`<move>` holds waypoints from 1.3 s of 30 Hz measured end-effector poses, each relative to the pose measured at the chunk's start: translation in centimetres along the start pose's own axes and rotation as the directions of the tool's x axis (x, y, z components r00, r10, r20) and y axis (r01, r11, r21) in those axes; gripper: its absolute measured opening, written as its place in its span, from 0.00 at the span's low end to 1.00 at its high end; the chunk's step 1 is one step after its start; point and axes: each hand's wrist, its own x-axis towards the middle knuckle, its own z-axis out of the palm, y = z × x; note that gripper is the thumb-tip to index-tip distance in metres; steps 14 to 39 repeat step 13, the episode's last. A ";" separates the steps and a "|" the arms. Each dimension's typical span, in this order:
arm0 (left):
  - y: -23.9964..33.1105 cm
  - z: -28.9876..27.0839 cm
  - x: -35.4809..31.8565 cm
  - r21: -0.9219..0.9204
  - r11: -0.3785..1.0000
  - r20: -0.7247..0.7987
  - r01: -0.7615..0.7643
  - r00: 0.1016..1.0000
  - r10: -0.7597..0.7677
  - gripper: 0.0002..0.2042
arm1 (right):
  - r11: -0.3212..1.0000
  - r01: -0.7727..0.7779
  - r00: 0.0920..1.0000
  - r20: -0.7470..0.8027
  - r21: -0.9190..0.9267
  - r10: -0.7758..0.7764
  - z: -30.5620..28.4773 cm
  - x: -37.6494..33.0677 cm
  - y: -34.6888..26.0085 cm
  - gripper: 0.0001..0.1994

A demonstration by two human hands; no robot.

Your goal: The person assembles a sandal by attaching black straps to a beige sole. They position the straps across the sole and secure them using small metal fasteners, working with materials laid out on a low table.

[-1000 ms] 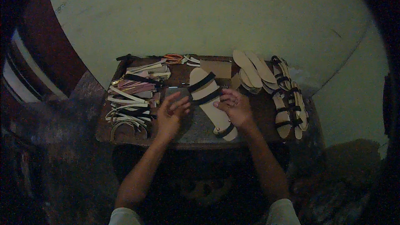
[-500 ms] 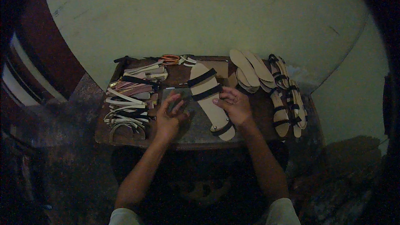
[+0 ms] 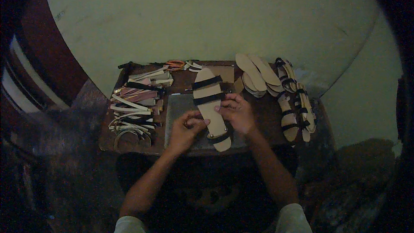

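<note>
Between my hands is a sandal (image 3: 212, 113) with a pale beige sole, two black straps across its front half and a black strap at the heel end. Its toe points away from me. My right hand (image 3: 237, 113) grips its right edge, thumb on top of the sole and fingers at the side. My left hand (image 3: 189, 130) is at the sole's left edge near the heel strap, its fingers curled and the thumb against the edge. Beneath the sandal lies a grey flat slab (image 3: 177, 111) on the wooden table (image 3: 145, 146).
A heap of white, pink and black straps (image 3: 139, 99) covers the table's left side. Orange-handled scissors (image 3: 175, 64) lie at the back. Loose beige soles (image 3: 254, 71) are stacked at the back right, beside several strapped sandals (image 3: 290, 118). A pale wall (image 3: 215, 17) stands behind.
My left hand has come from beside the sandal to its left edge, fingers closing there. The sandal has shifted slightly left and turned straighter, my right hand still holding it.
</note>
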 end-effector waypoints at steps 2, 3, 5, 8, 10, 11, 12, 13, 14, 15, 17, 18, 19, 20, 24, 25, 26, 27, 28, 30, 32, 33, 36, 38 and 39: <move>0.5 0.1 -0.2 -0.069 0.996 -0.017 0.048 0.999 -0.050 0.18 | 0.998 0.056 0.998 0.020 -0.041 -0.055 0.4 -0.4 -0.3 0.22; 0.7 0.1 -0.3 -0.103 0.992 -0.024 0.072 0.997 -0.075 0.19 | 0.995 0.084 0.996 0.031 -0.060 -0.082 0.5 -0.5 -0.5 0.20; 0.7 -0.6 -0.2 -0.203 0.978 -0.057 0.046 0.997 -0.058 0.19 | 0.992 0.117 0.990 0.085 -0.047 -0.113 0.9 -1.1 -1.7 0.18; 0.4 -1.5 0.3 -0.295 0.955 -0.060 0.019 0.998 -0.038 0.19 | 0.863 0.407 0.908 0.232 -0.300 -0.348 0.8 -2.1 -2.8 0.18; 0.5 -1.6 0.4 -0.297 0.954 -0.033 0.032 0.998 -0.044 0.19 | 0.672 0.575 0.817 0.364 -0.467 -0.447 0.4 -2.6 -3.1 0.19; 0.7 -1.4 0.2 -0.275 0.960 -0.013 0.051 0.998 -0.057 0.19 | 0.592 0.617 0.787 0.417 -0.519 -0.455 0.2 -2.9 -3.2 0.20; 0.8 -1.2 0.0 -0.253 0.965 0.007 0.069 0.998 -0.070 0.19 | 0.506 0.653 0.757 0.469 -0.564 -0.454 0.2 -3.1 -3.2 0.21; 0.6 -1.0 -0.2 -0.267 0.961 0.061 0.077 0.996 -0.062 0.20 | 0.501 0.646 0.763 0.459 -0.576 -0.456 -0.4 -3.5 -3.4 0.21; 0.6 -1.0 -0.2 -0.267 0.961 0.061 0.077 0.996 -0.062 0.20 | 0.501 0.646 0.763 0.459 -0.576 -0.456 -0.4 -3.5 -3.4 0.21; 0.6 -1.0 -0.2 -0.267 0.961 0.061 0.077 0.996 -0.062 0.20 | 0.501 0.646 0.763 0.459 -0.576 -0.456 -0.4 -3.5 -3.4 0.21; 0.6 -1.0 -0.2 -0.267 0.961 0.061 0.077 0.996 -0.062 0.20 | 0.501 0.646 0.763 0.459 -0.576 -0.456 -0.4 -3.5 -3.4 0.21; 0.6 -1.0 -0.2 -0.267 0.961 0.061 0.077 0.996 -0.062 0.20 | 0.501 0.646 0.763 0.459 -0.576 -0.456 -0.4 -3.5 -3.4 0.21; 0.6 -1.0 -0.2 -0.267 0.961 0.061 0.077 0.996 -0.062 0.20 | 0.501 0.646 0.763 0.459 -0.576 -0.456 -0.4 -3.5 -3.4 0.21; 0.6 -1.0 -0.2 -0.267 0.961 0.061 0.077 0.996 -0.062 0.20 | 0.501 0.646 0.763 0.459 -0.576 -0.456 -0.4 -3.5 -3.4 0.21; 0.6 -1.0 -0.2 -0.267 0.961 0.061 0.077 0.996 -0.062 0.20 | 0.501 0.646 0.763 0.459 -0.576 -0.456 -0.4 -3.5 -3.4 0.21; 0.6 -1.0 -0.2 -0.267 0.961 0.061 0.077 0.996 -0.062 0.20 | 0.501 0.646 0.763 0.459 -0.576 -0.456 -0.4 -3.5 -3.4 0.21; 0.6 -1.0 -0.2 -0.267 0.961 0.061 0.077 0.996 -0.062 0.20 | 0.501 0.646 0.763 0.459 -0.576 -0.456 -0.4 -3.5 -3.4 0.21; 0.6 -1.0 -0.2 -0.267 0.961 0.061 0.077 0.996 -0.062 0.20 | 0.501 0.646 0.763 0.459 -0.576 -0.456 -0.4 -3.5 -3.4 0.21; 0.6 -1.0 -0.2 -0.267 0.961 0.061 0.077 0.996 -0.062 0.20 | 0.501 0.646 0.763 0.459 -0.576 -0.456 -0.4 -3.5 -3.4 0.21; 0.6 -1.0 -0.2 -0.267 0.961 0.061 0.077 0.996 -0.062 0.20 | 0.501 0.646 0.763 0.459 -0.576 -0.456 -0.4 -3.5 -3.4 0.21; 0.6 -1.0 -0.2 -0.267 0.961 0.061 0.077 0.996 -0.062 0.20 | 0.501 0.646 0.763 0.459 -0.576 -0.456 -0.4 -3.5 -3.4 0.21; 0.6 -1.0 -0.2 -0.267 0.961 0.061 0.077 0.996 -0.062 0.20 | 0.501 0.646 0.763 0.459 -0.576 -0.456 -0.4 -3.5 -3.4 0.21; 0.6 -1.0 -0.2 -0.267 0.961 0.061 0.077 0.996 -0.062 0.20 | 0.501 0.646 0.763 0.459 -0.576 -0.456 -0.4 -3.5 -3.4 0.21; 0.6 -1.0 -0.2 -0.267 0.961 0.061 0.077 0.996 -0.062 0.20 | 0.501 0.646 0.763 0.459 -0.576 -0.456 -0.4 -3.5 -3.4 0.21; 0.6 -1.0 -0.2 -0.267 0.961 0.061 0.077 0.996 -0.062 0.20 | 0.501 0.646 0.763 0.459 -0.576 -0.456 -0.4 -3.5 -3.4 0.21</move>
